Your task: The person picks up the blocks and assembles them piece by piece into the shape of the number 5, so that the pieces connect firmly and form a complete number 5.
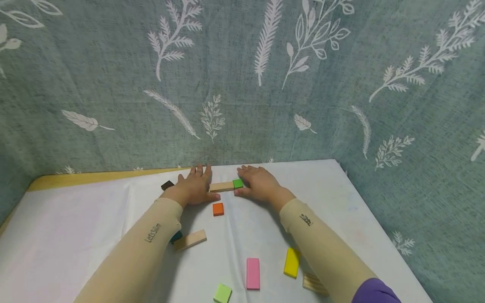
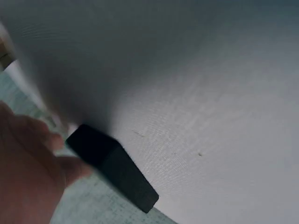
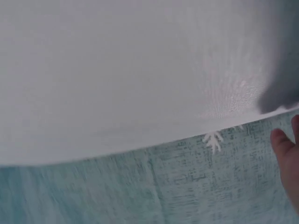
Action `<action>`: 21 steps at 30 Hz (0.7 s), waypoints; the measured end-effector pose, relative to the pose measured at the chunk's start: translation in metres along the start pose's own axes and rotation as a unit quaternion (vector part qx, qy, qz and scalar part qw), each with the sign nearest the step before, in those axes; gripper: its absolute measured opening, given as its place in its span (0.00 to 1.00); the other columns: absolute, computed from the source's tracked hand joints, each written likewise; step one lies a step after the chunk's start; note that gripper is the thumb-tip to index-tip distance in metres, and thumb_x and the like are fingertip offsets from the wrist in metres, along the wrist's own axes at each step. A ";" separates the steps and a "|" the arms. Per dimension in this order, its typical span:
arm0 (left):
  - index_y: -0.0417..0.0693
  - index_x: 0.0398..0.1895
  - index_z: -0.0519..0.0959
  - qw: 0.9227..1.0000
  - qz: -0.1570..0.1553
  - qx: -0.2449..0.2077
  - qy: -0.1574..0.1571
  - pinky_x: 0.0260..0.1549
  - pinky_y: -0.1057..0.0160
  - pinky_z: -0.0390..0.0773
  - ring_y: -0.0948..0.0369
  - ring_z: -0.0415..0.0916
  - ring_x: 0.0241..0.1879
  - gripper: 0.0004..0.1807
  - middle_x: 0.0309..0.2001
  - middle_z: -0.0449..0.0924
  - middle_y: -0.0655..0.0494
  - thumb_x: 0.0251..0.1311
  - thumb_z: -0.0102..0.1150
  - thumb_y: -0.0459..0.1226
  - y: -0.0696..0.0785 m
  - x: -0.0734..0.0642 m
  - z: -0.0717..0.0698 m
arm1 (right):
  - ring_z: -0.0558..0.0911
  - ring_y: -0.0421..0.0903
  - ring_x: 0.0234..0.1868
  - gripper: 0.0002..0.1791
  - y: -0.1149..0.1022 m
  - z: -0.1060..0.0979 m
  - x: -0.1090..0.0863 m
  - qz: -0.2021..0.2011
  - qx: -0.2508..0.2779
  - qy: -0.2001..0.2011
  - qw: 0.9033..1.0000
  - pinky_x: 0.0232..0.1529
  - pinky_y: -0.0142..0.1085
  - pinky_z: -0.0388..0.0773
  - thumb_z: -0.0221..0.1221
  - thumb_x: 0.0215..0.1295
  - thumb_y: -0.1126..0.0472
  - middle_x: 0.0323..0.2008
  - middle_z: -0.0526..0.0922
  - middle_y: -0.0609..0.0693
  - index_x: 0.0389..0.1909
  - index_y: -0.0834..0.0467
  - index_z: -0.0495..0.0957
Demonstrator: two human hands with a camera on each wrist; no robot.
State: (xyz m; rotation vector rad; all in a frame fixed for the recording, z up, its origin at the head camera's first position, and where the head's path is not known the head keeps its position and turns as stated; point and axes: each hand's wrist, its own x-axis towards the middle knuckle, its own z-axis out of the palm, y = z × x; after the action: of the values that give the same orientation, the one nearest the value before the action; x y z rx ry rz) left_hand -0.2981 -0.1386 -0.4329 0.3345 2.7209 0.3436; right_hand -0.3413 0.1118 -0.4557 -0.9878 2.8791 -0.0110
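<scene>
**Wooden strip [image 1: 222,187] and green block [image 1: 238,183] between my left hand [image 1: 192,186] and right hand [image 1: 261,184]**

Both my hands lie palm-down near the far edge of a white cloth [image 1: 341,206]. My left fingers are spread, thumb stretched out; my right fingers reach forward nearly straight, thumb apart. Neither grips anything; I cannot tell whether they touch the pieces. The strip lies flat, the green block at its right end. A black block [image 1: 167,185] sits beside my left wrist. Nearer me are an orange block [image 1: 218,209], a pink block [image 1: 253,274] and a yellow block [image 1: 291,262].
</scene>
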 end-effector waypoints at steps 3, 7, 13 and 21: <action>0.44 0.82 0.35 0.998 0.031 -0.038 0.035 0.68 0.23 0.41 0.36 0.32 0.80 0.60 0.81 0.32 0.34 0.63 0.50 0.70 -0.010 -0.022 -0.004 | 0.63 0.51 0.78 0.47 -0.001 -0.009 -0.017 0.007 0.027 0.007 1.000 0.76 0.51 0.59 0.55 0.67 0.29 0.77 0.63 0.53 0.77 0.54 0.61; 0.52 0.83 0.41 0.991 0.097 -0.080 0.054 0.67 0.22 0.38 0.35 0.31 0.80 0.62 0.82 0.31 0.38 0.56 0.59 0.70 -0.032 -0.077 -0.005 | 0.61 0.52 0.78 0.47 -0.001 -0.015 -0.050 0.005 0.047 -0.006 0.999 0.77 0.52 0.57 0.56 0.66 0.30 0.78 0.61 0.54 0.78 0.53 0.59; 0.66 0.81 0.51 0.989 0.145 -0.021 0.032 0.68 0.24 0.42 0.37 0.34 0.80 0.71 0.82 0.37 0.41 0.31 0.79 0.66 -0.049 -0.139 0.013 | 0.55 0.53 0.81 0.48 -0.007 -0.015 -0.083 -0.033 0.047 -0.008 0.998 0.78 0.54 0.53 0.56 0.67 0.30 0.80 0.56 0.54 0.79 0.52 0.56; 0.66 0.73 0.70 0.988 0.150 0.040 0.019 0.66 0.23 0.50 0.37 0.43 0.79 0.56 0.81 0.45 0.42 0.31 0.85 0.51 -0.046 -0.142 0.023 | 0.49 0.52 0.82 0.48 -0.039 -0.018 -0.086 -0.077 0.022 -0.003 0.997 0.79 0.54 0.49 0.52 0.67 0.27 0.81 0.50 0.53 0.80 0.50 0.54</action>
State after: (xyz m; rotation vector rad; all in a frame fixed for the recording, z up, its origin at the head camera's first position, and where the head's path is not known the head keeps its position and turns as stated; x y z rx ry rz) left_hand -0.1694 -0.2167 -0.4184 0.7704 2.7255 0.3249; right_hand -0.2518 0.1337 -0.4287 -1.1972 2.7775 -0.0828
